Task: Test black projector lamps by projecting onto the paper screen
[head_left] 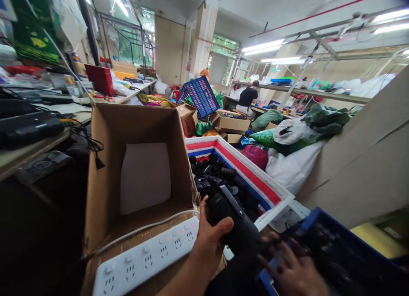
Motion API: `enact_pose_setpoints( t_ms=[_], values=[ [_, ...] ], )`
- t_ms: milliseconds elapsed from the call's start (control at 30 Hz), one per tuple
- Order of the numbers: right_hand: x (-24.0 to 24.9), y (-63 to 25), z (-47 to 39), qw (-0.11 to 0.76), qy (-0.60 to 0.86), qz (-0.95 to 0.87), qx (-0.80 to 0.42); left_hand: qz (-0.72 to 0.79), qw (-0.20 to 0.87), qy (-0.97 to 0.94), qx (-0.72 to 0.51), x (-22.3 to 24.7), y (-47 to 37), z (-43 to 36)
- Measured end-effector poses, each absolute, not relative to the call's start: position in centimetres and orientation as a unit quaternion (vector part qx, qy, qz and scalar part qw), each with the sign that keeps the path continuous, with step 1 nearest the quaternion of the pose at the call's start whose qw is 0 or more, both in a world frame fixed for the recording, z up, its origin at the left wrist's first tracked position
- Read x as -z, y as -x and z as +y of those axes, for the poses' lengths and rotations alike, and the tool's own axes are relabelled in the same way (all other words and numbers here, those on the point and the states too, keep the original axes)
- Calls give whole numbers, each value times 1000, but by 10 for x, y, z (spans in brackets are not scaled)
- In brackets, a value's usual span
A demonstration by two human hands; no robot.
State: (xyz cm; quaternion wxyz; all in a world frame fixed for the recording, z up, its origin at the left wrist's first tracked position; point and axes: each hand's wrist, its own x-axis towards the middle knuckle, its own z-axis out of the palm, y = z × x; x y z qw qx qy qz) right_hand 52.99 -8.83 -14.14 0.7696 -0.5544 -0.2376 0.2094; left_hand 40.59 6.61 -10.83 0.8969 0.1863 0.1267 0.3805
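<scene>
My left hand (209,236) is wrapped round a black cylindrical device (231,221), which looks like a portable speaker with a strap or handle along its side. The device is tilted, its far end pointing toward a striped bin. My right hand (292,262) is by its near end, smeared by motion, so whether its fingers touch the device is unclear. Several black items (220,176) lie heaped in the striped bin (249,168) beyond. Left of my left hand is a white power strip (147,257) with small red lights.
An open cardboard box (105,168) stands at left with a pale sheet inside. A blue crate (361,245) of dark items sits at lower right. A cluttered bench (32,149) runs along the left. Farther back are a blue basket (201,95) and a seated person (248,97).
</scene>
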Motion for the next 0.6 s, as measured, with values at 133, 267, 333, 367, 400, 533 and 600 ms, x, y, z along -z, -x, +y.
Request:
enact_pose_setpoints(
  t_ms=[133,267,333,367,400,533,600],
  values=[
    [148,-476,-47,768,539,-191,-289,124,863,-317,-373,108,-393,51],
    [143,-478,-45,756,538,-199,-315,169,801,-463,-339,104,-368,56],
    [148,-484,-50,745,546,-218,-316,191,733,-567,-323,97,-356,66],
    [151,-485,-52,743,547,-222,-316,196,698,-615,-310,94,-351,70],
    [154,-485,-54,741,550,-223,-314,197,669,-653,-298,91,-348,73],
    [159,-478,-53,723,613,-205,-243,202,588,-707,-336,93,-349,69],
    [159,-475,-52,715,644,-192,-193,206,524,-718,-410,104,-352,58]
  ],
)
